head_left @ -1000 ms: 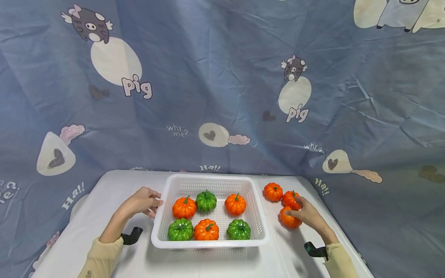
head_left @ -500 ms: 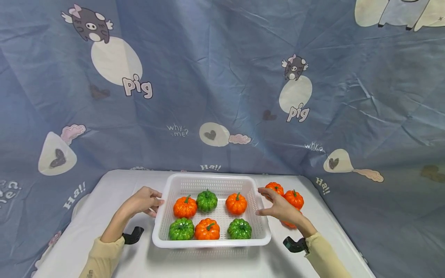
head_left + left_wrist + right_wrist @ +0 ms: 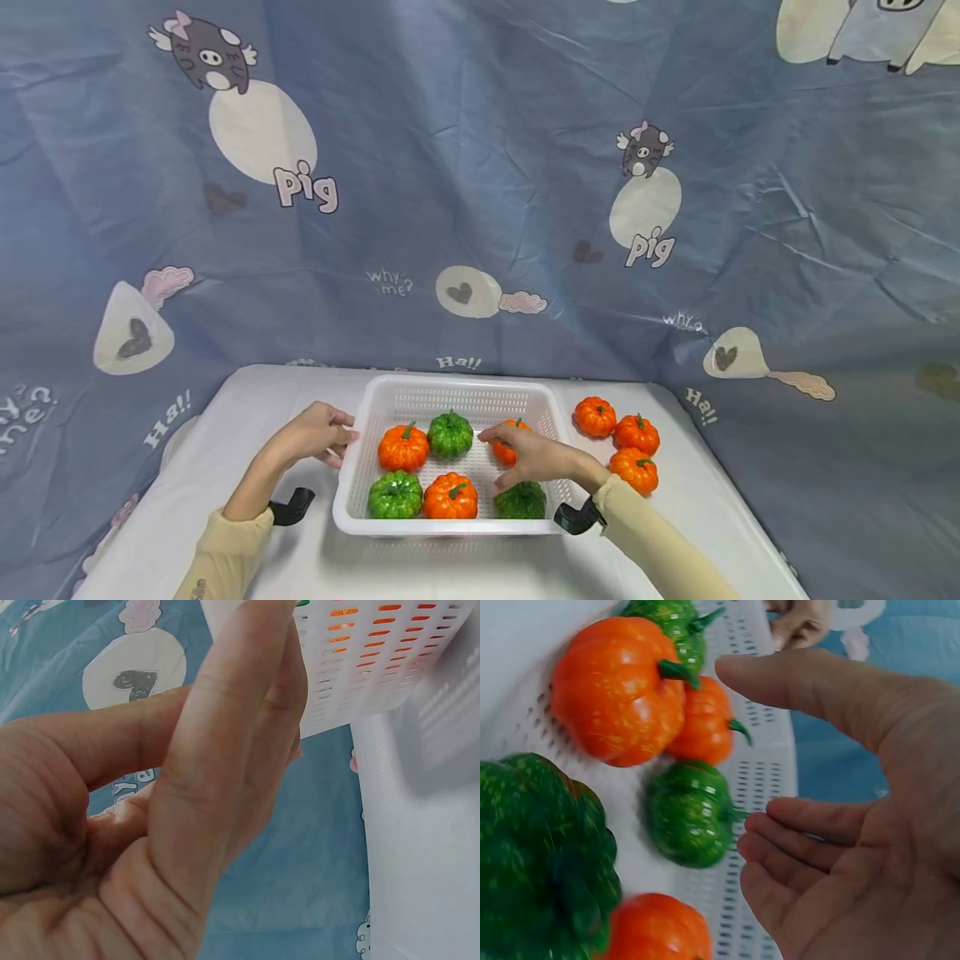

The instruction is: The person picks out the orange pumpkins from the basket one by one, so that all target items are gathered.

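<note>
A white plastic basket (image 3: 450, 527) on the table holds several small green and orange toy pumpkins. My left hand (image 3: 318, 433) is at its left side, fingertips right at the rim; in the left wrist view the fingers of this hand (image 3: 217, 742) reach up to the slotted wall. My right hand (image 3: 536, 457) hovers over the right part of the basket, thumb and fingers spread, holding nothing. It partly covers an orange pumpkin (image 3: 504, 452) and a green pumpkin (image 3: 521, 502). In the right wrist view, a green pumpkin (image 3: 690, 814) lies just beyond the fingertips.
To the basket's right, three orange pumpkins (image 3: 637, 435) lie on the white table (image 3: 420, 575). A blue cloth (image 3: 480, 208) with pig prints hangs behind the table. Black wrist cameras (image 3: 292, 507) are strapped to both wrists.
My right hand has left the orange pumpkins on the right and moved leftward over the basket's rim, without taking one. The left hand has stayed at the rim.
</note>
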A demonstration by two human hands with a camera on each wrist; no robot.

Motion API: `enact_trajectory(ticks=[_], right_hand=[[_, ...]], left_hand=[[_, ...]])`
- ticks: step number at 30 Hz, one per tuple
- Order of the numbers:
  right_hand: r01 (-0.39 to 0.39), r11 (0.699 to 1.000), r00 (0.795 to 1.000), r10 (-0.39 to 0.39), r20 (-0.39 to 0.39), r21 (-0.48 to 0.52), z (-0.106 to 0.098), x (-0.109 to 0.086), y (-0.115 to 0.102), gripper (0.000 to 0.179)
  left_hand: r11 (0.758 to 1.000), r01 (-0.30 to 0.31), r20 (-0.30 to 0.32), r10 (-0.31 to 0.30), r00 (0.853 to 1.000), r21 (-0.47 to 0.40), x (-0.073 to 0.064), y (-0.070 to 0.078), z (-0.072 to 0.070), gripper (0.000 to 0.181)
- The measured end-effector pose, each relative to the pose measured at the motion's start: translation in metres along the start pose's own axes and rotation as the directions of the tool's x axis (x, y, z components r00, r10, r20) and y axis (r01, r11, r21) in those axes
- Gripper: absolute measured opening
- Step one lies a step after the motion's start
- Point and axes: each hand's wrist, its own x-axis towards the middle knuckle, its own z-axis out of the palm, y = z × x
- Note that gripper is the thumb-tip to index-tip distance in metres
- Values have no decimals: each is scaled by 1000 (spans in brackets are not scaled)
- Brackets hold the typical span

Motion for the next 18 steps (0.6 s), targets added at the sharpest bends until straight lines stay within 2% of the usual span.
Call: enact_trajectory(ticks=[7,11,18], right_hand=[[33,999,982,-35,184,13,14,28,1,75],[36,999,969,-37,246,9,19,41,3,76],[-17,1000,940,15,340,2,23,54,4,75]], left_hand=[[1000,7,-1,-7,1000,-13,0,-1,1,45],[1000,-1,3,1,1000,-19,1,-2,0,45],[1000,1,-2,-1,1000,-18,1,-2,1,45]])
